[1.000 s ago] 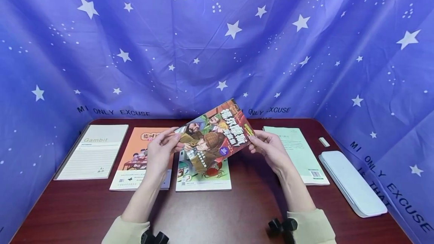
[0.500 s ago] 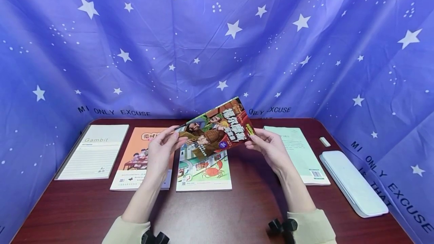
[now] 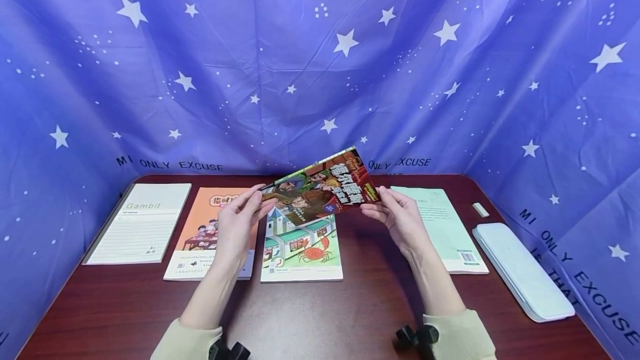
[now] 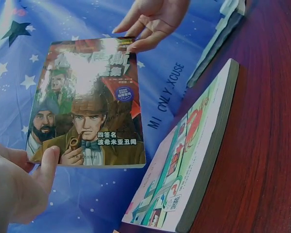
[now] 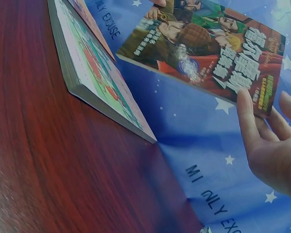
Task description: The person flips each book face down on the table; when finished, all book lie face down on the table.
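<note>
A paperback book (image 3: 320,188) with a detective in a brown cap on its cover is held in the air, tilted, by both hands. My left hand (image 3: 240,224) pinches its left end between thumb and fingers. At the opposite end my right hand (image 3: 400,221) pinches the corner; in the right wrist view the thumb lies on the cover (image 5: 223,53) and the fingers go behind. Below the raised book, a book with a red crab (image 3: 302,254) lies on the table, its upper part covered in the head view.
On the dark red table (image 3: 310,315), an orange book (image 3: 195,232) and a notebook marked Gambit (image 3: 137,226) lie at left. To the right are a pale green book (image 3: 445,232), a white eraser (image 3: 480,209) and a white pencil case (image 3: 522,271). A starry blue curtain (image 3: 300,43) surrounds the table.
Both hands keep their hold on the detective book. Its cover has tipped further back, showing the spine along its upper edge and uncovering more of the crab book.
</note>
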The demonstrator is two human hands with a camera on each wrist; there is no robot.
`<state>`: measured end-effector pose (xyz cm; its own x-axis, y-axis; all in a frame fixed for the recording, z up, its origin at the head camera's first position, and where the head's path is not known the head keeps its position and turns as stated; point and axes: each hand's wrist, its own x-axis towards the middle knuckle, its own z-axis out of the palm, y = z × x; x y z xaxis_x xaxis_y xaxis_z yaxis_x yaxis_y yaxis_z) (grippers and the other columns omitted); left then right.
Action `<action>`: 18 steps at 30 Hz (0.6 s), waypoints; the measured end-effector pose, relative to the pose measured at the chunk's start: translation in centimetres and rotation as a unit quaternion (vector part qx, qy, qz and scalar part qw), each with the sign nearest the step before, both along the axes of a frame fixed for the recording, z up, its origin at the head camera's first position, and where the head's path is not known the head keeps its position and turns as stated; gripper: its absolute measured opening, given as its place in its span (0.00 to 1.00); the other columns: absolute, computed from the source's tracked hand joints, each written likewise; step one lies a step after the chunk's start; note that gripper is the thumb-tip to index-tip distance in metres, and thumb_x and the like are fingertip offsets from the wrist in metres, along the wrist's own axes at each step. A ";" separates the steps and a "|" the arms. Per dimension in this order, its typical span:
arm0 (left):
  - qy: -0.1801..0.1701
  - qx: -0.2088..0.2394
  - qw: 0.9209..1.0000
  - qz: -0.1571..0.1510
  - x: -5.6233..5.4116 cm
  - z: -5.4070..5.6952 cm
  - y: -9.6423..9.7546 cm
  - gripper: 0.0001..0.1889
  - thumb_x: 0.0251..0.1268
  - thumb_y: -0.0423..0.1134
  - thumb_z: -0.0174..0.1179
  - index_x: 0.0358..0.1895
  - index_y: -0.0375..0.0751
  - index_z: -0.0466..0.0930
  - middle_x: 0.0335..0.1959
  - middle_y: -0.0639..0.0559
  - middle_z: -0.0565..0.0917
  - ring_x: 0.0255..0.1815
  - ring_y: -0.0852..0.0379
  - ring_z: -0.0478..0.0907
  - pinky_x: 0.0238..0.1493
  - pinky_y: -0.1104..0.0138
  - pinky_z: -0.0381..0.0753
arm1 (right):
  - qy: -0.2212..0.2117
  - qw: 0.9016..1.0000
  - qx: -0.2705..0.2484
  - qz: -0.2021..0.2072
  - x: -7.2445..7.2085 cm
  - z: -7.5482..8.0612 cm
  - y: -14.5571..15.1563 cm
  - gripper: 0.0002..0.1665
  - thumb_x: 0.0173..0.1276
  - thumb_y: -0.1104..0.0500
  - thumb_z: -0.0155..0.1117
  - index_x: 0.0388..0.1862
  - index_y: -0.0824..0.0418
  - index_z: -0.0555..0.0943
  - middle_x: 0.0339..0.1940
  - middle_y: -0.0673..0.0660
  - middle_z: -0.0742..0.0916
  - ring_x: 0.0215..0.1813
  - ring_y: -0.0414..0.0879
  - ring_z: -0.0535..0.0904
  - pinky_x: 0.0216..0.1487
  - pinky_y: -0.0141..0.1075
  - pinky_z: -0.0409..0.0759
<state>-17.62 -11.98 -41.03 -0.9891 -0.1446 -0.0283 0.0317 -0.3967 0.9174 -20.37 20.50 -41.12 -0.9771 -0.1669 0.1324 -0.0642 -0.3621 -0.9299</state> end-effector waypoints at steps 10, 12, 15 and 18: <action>0.016 0.047 0.999 0.006 -0.1 0.0 0.2 0.20 0.78 0.32 0.55 0.66 0.22 0.73 0.45 0.52 0.88 0.46 0.59 0.90 0.62 0.66 0.85 | -0.046 0.996 -0.044 -0.059 -0.1 -0.1 -0.8 0.14 0.80 0.61 0.57 0.35 0.56 0.88 0.37 0.53 0.93 0.39 0.44 0.92 0.50 0.37 0.90; 0.015 0.048 0.999 0.008 -0.1 0.0 0.2 0.19 0.78 0.32 0.56 0.65 0.23 0.74 0.44 0.53 0.89 0.47 0.59 0.90 0.61 0.66 0.85 | -0.046 0.996 -0.049 -0.060 -0.1 -0.1 -0.8 0.15 0.80 0.62 0.57 0.34 0.56 0.88 0.37 0.52 0.92 0.40 0.43 0.92 0.51 0.37 0.90; 0.016 0.059 0.998 0.009 -0.1 0.0 0.2 0.16 0.77 0.32 0.56 0.61 0.25 0.77 0.43 0.52 0.89 0.47 0.59 0.90 0.61 0.66 0.85 | -0.043 0.996 -0.062 -0.057 -0.1 -0.1 -0.8 0.14 0.79 0.62 0.58 0.34 0.57 0.88 0.38 0.53 0.93 0.42 0.43 0.92 0.52 0.37 0.90; 0.019 0.074 0.997 0.008 -0.1 -0.1 0.2 0.12 0.76 0.31 0.57 0.55 0.29 0.82 0.42 0.50 0.89 0.46 0.57 0.90 0.61 0.64 0.85 | -0.039 0.995 -0.077 -0.050 -0.1 0.0 -0.9 0.13 0.79 0.62 0.58 0.35 0.58 0.88 0.38 0.53 0.93 0.42 0.43 0.92 0.53 0.37 0.89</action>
